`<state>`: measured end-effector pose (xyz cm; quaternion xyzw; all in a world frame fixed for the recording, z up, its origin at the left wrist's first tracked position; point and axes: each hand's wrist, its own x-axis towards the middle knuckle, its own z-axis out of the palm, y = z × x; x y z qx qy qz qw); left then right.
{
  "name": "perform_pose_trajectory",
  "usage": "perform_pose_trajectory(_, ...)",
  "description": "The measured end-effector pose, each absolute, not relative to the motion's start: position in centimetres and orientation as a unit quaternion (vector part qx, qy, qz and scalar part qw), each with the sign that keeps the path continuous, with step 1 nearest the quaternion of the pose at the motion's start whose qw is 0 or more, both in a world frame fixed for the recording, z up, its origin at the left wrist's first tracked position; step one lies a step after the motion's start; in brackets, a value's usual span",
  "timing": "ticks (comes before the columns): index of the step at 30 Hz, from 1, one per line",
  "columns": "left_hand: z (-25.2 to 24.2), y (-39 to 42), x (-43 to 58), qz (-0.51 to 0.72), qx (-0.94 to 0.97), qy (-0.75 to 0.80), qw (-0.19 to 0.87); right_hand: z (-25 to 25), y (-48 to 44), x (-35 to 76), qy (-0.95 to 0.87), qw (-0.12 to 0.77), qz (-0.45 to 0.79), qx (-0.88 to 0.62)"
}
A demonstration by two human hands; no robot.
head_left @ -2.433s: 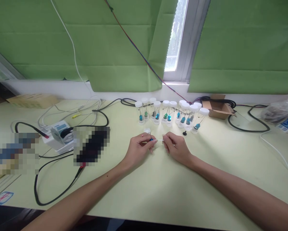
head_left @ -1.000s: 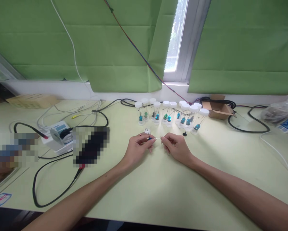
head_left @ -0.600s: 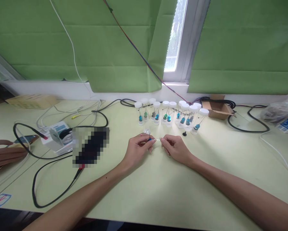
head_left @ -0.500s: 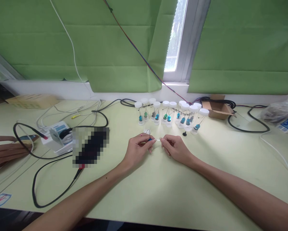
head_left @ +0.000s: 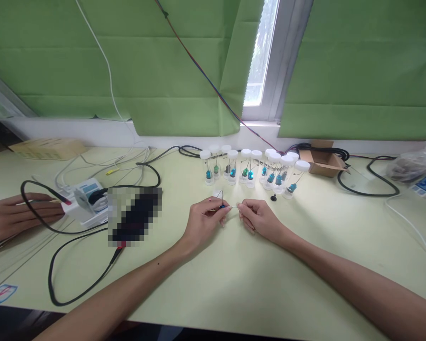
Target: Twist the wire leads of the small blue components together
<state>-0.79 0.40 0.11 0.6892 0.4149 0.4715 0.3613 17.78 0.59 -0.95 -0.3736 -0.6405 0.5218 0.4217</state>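
Note:
My left hand (head_left: 203,221) pinches a small dark-blue part (head_left: 222,206) from which a thin bent dark wire sticks up. A thin pale wire (head_left: 234,207) spans the short gap between both hands' fingertips. My right hand (head_left: 259,218) is closed, its thumb and forefinger pinching the wire's other end. Just behind my left fingers is a white cap-like piece (head_left: 217,194), partly hidden. Beyond the hands stand several clear tubes with white caps (head_left: 250,173), holding blue, green or dark parts with wires. A small black part (head_left: 273,197) lies in front of them.
At left are a white power strip (head_left: 86,203) with black cables, a pixelated dark object (head_left: 136,215) and another person's hand (head_left: 21,218). An open cardboard box (head_left: 321,161) stands behind the tubes at right. A plastic bag (head_left: 413,161) is at the far right.
The other person's hand at left has moved right, up to the power strip, and lies flatter. My two hands stay almost in place, still pinching the blue part and wire.

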Motion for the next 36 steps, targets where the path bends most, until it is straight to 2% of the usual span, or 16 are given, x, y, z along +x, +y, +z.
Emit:
perform_pose_trajectory(8,0.3,0.2,-0.6,0.474,0.674,0.428,0.372,-0.9,0.4,17.6,-0.648,0.426,0.494,-0.393)
perform_pose_trajectory(21,0.3,1.1,-1.0,0.456,0.593,0.488,0.449,-1.3,0.5,17.6,-0.708,0.474,0.241,-0.465)
perform_pose_trajectory(27,0.0,0.8,-0.9,0.432,0.633,0.478,0.428,-2.2,0.7,17.6,-0.762,0.425,0.135,-0.470)
perform_pose_trajectory(36,-0.2,0.4,-0.7,0.398,0.682,0.464,0.401,-2.3,0.7,17.6,-0.802,0.311,0.103,-0.499)
